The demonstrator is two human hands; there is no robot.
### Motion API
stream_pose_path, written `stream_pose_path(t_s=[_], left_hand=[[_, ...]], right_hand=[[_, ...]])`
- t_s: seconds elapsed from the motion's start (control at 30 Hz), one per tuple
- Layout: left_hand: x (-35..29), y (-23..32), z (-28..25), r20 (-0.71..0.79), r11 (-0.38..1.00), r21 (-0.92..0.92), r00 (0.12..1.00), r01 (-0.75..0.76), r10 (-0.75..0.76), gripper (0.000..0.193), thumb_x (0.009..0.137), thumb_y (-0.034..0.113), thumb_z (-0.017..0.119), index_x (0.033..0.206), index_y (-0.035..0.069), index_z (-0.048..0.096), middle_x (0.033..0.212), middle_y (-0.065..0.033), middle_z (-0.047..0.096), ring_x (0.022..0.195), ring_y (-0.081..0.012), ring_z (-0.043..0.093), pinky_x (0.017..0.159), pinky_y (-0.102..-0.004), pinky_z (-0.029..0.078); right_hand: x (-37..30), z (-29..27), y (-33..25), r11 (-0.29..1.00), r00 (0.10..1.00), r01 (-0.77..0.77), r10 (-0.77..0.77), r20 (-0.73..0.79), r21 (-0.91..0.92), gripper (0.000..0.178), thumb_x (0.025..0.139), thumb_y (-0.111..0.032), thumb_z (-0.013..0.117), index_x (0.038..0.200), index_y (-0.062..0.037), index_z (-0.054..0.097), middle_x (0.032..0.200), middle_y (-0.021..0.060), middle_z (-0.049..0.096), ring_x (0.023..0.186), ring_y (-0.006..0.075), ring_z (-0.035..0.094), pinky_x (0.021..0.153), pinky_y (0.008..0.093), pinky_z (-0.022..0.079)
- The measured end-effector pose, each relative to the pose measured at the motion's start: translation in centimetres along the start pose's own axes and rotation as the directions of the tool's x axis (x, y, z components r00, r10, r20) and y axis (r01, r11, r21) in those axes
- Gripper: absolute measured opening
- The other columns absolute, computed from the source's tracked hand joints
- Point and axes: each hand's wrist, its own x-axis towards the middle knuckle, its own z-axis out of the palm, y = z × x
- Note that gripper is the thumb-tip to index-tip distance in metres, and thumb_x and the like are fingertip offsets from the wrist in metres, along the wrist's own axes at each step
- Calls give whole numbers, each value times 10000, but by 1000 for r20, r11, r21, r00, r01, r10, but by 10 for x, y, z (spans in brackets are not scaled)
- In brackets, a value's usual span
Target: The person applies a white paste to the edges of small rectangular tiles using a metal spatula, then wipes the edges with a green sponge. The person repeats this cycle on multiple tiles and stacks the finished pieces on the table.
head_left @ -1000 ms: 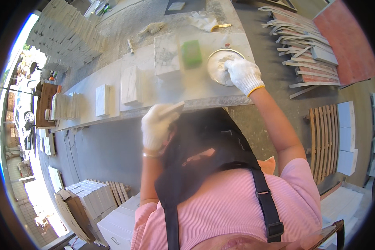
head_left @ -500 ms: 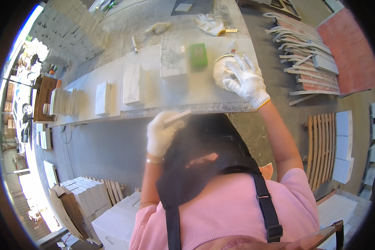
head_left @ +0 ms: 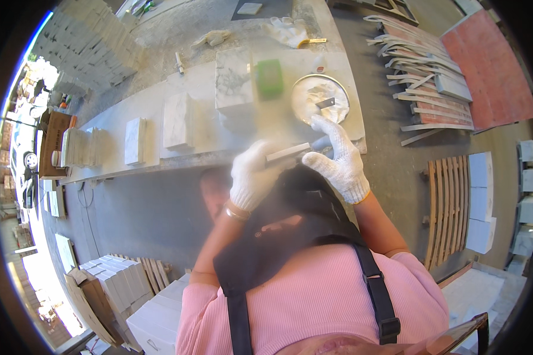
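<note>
My left hand (head_left: 251,177), in a white knit glove, is closed on a thin white tile (head_left: 287,152), seen edge-on above my dark apron. To its right my right hand (head_left: 340,165), gloved too, has thumb and fingers apart around the tile's right end; whether it touches the tile I cannot tell. Just beyond the right fingertips sits a round tin of white paste (head_left: 305,97). A small scraper blade (head_left: 326,103) lies in the paste. Left of the tin is a blurred green block (head_left: 269,78), beside a stack of grey-veined marble tiles (head_left: 232,77).
More tile stacks (head_left: 176,121) line the worktable (head_left: 210,139) toward the left. Loose gloves (head_left: 287,31) and a small tube (head_left: 179,63) lie farther back. A slatted pallet (head_left: 447,207) stands right, and boxes (head_left: 160,313) fill the lower left.
My right hand has come back from over the paste tin toward the tile, uncovering the tin and scraper. My left hand has moved up and right with the tile.
</note>
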Motion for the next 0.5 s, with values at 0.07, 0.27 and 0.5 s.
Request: stream_pose_path(t_s=[0.07,0.27,0.5], left_hand=[[-1,4,4,-7,967,205,988,-152,157,292,771,139,848,1051,112,771,980,-126,734,846,-323,713,744,-379,563],[-9,10,9,-91,968,132,970,-214,227,280,769,114,842,1041,131,779,988,-107,738,844,-299,720,744,-370,572],[-12,3,12,-50,953,-292,994,76,-95,246,821,21,825,1056,30,753,989,-59,747,858,-143,695,779,-295,563]], right_hand=[[2,9,-5,968,984,165,-174,-30,-191,654,903,-268,832,1453,-31,569,1395,113,596,1105,183,652,911,313,555],[12,12,1,980,998,36,-46,-48,-196,460,952,-183,768,1368,-33,641,1295,108,668,1098,172,653,908,298,548],[-1,-12,6,969,972,-221,228,-50,111,396,988,-110,701,1366,-15,629,1244,48,676,1096,124,626,973,283,504]])
